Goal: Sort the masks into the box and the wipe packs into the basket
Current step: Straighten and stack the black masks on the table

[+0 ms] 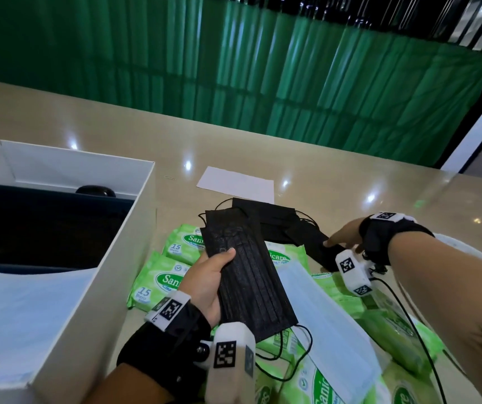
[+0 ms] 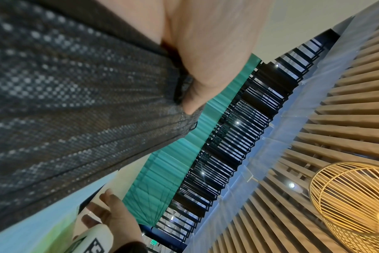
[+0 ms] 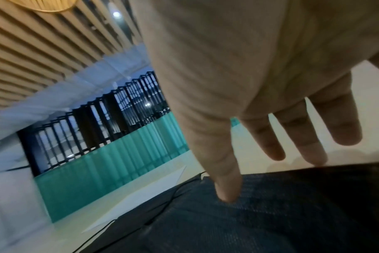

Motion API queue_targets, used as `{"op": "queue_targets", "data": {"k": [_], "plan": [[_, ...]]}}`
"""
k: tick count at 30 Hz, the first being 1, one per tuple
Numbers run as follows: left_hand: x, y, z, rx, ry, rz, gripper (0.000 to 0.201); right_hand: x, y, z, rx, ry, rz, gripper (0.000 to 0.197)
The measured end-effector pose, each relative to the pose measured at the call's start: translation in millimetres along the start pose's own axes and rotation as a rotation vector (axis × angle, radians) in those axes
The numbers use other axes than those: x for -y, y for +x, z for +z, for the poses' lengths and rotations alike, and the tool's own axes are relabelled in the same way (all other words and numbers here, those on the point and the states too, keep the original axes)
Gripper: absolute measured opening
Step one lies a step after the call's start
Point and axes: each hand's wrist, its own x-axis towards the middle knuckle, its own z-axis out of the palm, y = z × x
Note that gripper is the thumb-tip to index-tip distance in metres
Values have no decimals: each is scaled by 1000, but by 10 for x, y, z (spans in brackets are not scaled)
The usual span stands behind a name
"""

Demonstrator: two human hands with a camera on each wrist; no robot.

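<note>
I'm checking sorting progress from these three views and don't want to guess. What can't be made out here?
- Basket: in no view.
- White box contents: head view shows only dark shapes and something pale blue; the near wall and frame edge cut them off.
- Number of black masks the left hand grips: layers overlap.
- Wipe packs count: masks, hands and the frame edge cover the pile.
- Right hand fingertip contact: blurred in the right wrist view.

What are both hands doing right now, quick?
Left hand: gripping a pleated black fabric face mask.
Right hand: open, straight fingertips touching another black face mask.
</note>
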Motion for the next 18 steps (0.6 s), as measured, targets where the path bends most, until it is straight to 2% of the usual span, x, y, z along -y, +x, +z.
{"op": "queue_targets", "data": {"k": [4,8,10,12,13,15,18], "plan": [[0,7,-4,8,0,-9,32,-1,124,56,66,-104,21,52],[1,4,-1,10,8,-7,33,-85,418,95,167,-182,-12,44],[8,6,4,9,10,-7,33,-199,723,73,131,-180,-46,36],[11,10,5,5,11,0,31,-310,1147,21,83,-231,-91,36],[12,9,6,2,10,2,30,-294,1133,24,79,-276,-103,32],[10,8,8,-7,9,4,26,-163,722,78,68,-288,-103,11],[8,0,15,-15,0,0,27,-14,288,124,-18,-244,-104,10]]}}
